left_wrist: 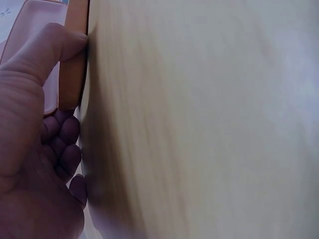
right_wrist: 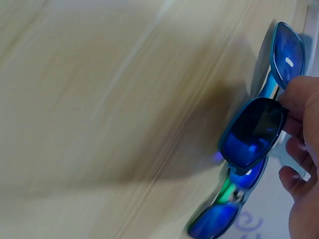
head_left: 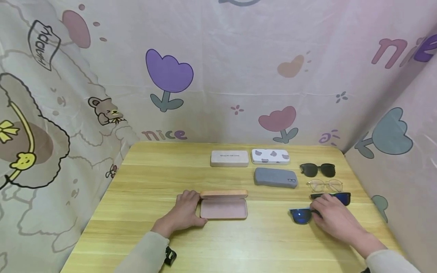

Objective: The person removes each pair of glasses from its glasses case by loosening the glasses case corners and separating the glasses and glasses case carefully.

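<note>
An open orange glasses case point(head_left: 223, 214) with a pink lining lies on the table, its lid raised at the back. My left hand point(head_left: 183, 212) holds its left end. In the left wrist view, the thumb point(left_wrist: 55, 45) presses on the case's orange side point(left_wrist: 74, 82), and the other fingers curl by its end. My right hand point(head_left: 336, 218) pinches a pair of blue-lensed sunglasses point(head_left: 301, 216) near the bridge; the fingers cover part of the frame. Just behind that hand lies another pair of dark-framed, blue-lensed sunglasses point(head_left: 344, 198), partly hidden by it.
Behind the second pair lie thin-rimmed clear glasses point(head_left: 327, 185) and black sunglasses point(head_left: 318, 170). To their left are a grey case point(head_left: 275, 178), a white patterned case point(head_left: 270, 156) and a pale lettered case point(head_left: 229, 158). Printed curtains point(head_left: 218, 76) enclose the wooden table point(head_left: 143, 174).
</note>
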### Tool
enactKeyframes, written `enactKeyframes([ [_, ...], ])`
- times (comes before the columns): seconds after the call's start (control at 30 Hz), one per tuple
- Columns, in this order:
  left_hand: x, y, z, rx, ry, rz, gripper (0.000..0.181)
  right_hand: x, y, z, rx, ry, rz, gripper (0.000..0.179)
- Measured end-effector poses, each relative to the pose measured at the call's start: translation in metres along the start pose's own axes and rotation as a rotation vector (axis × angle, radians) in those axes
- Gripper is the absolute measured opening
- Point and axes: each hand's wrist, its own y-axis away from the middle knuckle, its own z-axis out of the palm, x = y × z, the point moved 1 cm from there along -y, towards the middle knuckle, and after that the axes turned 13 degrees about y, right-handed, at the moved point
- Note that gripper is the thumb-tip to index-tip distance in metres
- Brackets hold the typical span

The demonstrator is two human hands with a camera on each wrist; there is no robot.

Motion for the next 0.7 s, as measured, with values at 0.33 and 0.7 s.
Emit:
enactKeyframes([
  [0.33,0.001,0.000,-0.002,-0.001,-0.011,0.001,0.082,0.036,0.024,-0.003,0.000,0.048,0.021,0.027],
  [0.7,0.003,0.000,-0.002,-0.005,0.004,-0.004,0.082,0.061,0.041,-0.005,-0.093,0.091,0.058,0.027],
])
